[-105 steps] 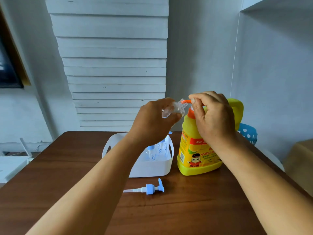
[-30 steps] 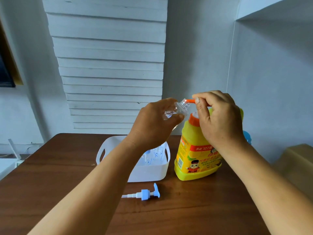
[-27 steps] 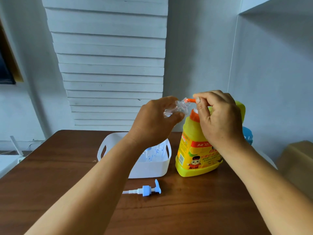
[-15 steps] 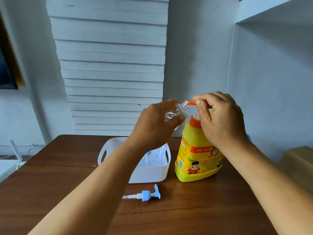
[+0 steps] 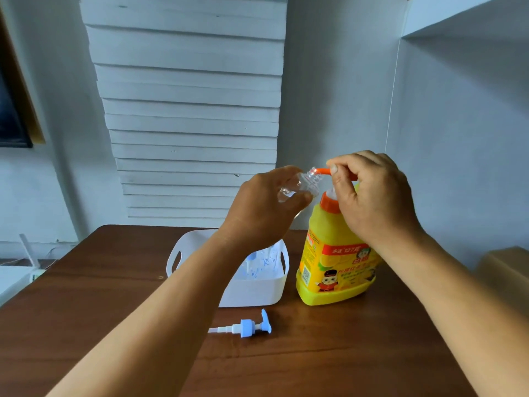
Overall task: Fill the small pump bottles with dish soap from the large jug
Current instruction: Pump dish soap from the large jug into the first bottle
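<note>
A large yellow dish soap jug [image 5: 332, 267] with an orange pump stands on the brown table [image 5: 86, 296]. My right hand [image 5: 369, 199] grips the jug's orange pump head, whose nozzle [image 5: 322, 170] points left. My left hand [image 5: 263, 207] holds a small clear bottle [image 5: 300, 186] tilted, its open neck right at the nozzle tip. A loose blue-and-white pump top [image 5: 246, 328] lies on the table in front. More small bottles with blue parts sit inside a white basket [image 5: 257, 290] left of the jug, partly hidden by my left forearm.
A grey wall and a white slatted panel [image 5: 191, 110] rise behind the table. A tan box [image 5: 506, 270] sits at the right edge. A white device with an antenna [image 5: 28, 253] is off the table to the left.
Both hands keep the same hold on bottle and pump head. The view shifts slightly. The small bottle's neck stays at the nozzle.
</note>
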A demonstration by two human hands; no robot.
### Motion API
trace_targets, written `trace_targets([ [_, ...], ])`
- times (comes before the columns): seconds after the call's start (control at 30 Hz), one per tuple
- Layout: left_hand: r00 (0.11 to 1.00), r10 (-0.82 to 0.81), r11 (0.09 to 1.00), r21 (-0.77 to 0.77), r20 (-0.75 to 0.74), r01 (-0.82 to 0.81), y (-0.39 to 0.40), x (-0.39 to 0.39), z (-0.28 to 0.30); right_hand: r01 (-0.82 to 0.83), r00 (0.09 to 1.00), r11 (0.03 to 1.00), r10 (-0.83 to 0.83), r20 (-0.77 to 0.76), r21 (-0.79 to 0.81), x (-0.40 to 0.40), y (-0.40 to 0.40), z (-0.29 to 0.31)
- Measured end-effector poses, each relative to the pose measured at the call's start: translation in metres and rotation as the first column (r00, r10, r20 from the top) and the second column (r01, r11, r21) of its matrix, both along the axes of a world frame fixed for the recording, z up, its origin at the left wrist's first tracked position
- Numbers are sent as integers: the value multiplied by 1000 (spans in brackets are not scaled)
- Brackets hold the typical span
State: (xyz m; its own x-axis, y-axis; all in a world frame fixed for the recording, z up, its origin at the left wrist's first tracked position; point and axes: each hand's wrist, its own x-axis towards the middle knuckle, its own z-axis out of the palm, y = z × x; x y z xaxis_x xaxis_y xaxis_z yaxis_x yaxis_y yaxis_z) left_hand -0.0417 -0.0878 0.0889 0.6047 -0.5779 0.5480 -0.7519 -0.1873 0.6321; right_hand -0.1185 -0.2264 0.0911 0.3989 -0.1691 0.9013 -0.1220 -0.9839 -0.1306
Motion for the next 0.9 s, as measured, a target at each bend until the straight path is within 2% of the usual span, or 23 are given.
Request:
trace_targets([
  [0.13, 1000, 6, 1000, 2, 8, -6, -1, 0, 2, -40, 998, 998, 37, 52, 49, 2, 0, -7],
  [0.33, 1000, 29, 999, 45, -10, -28, 0, 1, -7, -58, 998, 994, 56, 33, 88, 6, -1, -22],
  [0.63, 1000, 12, 1000, 8, -6, -12, 0, -3, 5, -47, 999, 999, 47, 8, 26, 0, -6, 2],
  [0.77, 1000, 12, 1000, 0, 5, -12, 0, -3, 4, -56, 998, 997, 54, 43, 44, 5, -5, -7],
  [0.9, 999, 22, 999, 27, -47, -21, 0, -2, -6, -71, 997, 996, 69, 33, 59, 8, -4, -25],
])
